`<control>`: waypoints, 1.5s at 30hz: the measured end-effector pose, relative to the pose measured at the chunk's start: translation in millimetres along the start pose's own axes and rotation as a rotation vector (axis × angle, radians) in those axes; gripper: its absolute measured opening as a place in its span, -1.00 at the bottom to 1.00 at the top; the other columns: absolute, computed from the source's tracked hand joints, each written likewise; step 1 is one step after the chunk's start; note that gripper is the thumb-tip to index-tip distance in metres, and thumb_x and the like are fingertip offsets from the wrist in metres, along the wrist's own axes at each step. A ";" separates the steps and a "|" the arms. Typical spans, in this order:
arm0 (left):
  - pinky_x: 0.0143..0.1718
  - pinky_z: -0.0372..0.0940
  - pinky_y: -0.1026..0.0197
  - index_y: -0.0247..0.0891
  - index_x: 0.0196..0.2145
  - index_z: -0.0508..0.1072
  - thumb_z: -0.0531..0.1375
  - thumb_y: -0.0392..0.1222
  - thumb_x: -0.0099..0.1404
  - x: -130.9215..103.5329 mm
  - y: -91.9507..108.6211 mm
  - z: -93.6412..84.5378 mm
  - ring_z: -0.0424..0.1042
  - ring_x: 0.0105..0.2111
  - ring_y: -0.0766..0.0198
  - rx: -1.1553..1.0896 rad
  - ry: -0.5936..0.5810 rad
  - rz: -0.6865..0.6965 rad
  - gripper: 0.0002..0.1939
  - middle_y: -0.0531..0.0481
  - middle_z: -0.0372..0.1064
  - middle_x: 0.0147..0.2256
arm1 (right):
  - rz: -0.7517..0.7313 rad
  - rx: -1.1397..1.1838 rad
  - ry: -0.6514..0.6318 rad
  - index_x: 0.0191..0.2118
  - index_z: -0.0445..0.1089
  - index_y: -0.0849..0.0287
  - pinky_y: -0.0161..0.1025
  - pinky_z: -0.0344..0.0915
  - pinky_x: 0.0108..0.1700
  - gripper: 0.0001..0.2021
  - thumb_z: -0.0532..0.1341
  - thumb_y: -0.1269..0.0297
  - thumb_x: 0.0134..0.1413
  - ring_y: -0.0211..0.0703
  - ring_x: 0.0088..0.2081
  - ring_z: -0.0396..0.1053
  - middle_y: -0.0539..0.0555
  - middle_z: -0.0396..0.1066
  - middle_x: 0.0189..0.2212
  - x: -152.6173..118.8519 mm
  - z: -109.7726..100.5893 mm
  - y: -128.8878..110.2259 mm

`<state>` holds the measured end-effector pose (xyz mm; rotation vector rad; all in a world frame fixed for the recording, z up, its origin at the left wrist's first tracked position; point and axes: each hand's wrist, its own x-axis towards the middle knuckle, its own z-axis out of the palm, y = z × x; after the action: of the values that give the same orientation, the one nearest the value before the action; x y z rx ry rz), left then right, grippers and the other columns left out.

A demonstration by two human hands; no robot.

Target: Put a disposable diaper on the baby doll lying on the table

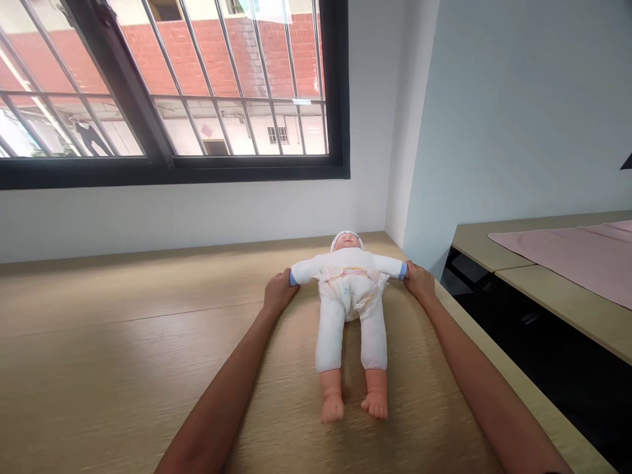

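Observation:
A baby doll [351,263] lies on its back on the wooden table, its head toward the wall and its bare feet toward me. It has a white cloth body, blue cuffs and a white cap. Around its hips is a white diaper [351,293] with frilled edges. My left hand [279,289] is closed around the end of the doll's arm on the left. On the other side, my right hand [419,280] grips the opposite arm at its blue cuff. Both doll arms are stretched straight out sideways. The doll's hands are hidden inside my fingers.
The wooden table [123,368] reaches back to the wall under a barred window [237,79]. Its right edge runs close to my right forearm. Across a dark gap stands another table [474,247] with a pink cloth [573,253] over it.

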<state>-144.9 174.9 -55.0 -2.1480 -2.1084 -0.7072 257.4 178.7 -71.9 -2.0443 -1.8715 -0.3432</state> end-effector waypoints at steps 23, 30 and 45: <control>0.23 -0.05 -0.15 -0.40 0.11 0.22 0.05 -0.24 0.27 -11.8 59.3 26.5 0.06 0.23 -0.12 0.058 0.092 0.333 -0.55 -0.39 0.14 0.17 | -0.110 0.010 0.280 0.05 0.22 0.35 -0.14 -0.03 -0.01 -0.63 0.02 0.57 0.09 0.03 -0.11 0.21 0.26 0.34 -0.13 -14.1 7.4 -46.1; 0.17 0.11 -0.03 -0.41 0.11 0.18 -0.12 -0.36 0.24 14.8 20.7 -7.3 0.15 0.17 0.02 -0.205 0.170 0.139 -0.53 -0.34 0.19 0.12 | 0.096 0.069 0.245 -0.21 0.39 0.26 -0.09 -0.07 0.01 -0.81 0.07 0.45 0.11 0.03 -0.16 0.24 0.22 0.39 -0.21 -7.7 14.0 -23.3; -0.46 0.23 0.27 -0.26 -0.33 0.35 0.18 -0.20 -0.08 22.9 -8.9 -38.2 0.41 -0.40 0.17 -0.258 -0.427 0.004 -0.72 -0.02 0.41 -0.39 | -0.026 0.020 0.259 -0.19 0.31 0.31 -0.14 -0.09 0.06 -0.82 0.05 0.51 0.08 -0.02 -0.15 0.24 0.20 0.37 -0.21 -8.7 14.0 -28.5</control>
<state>-165.1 183.7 -15.2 -2.6423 -2.3133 -0.5894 227.5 178.4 -85.5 -1.8633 -1.7379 -0.5644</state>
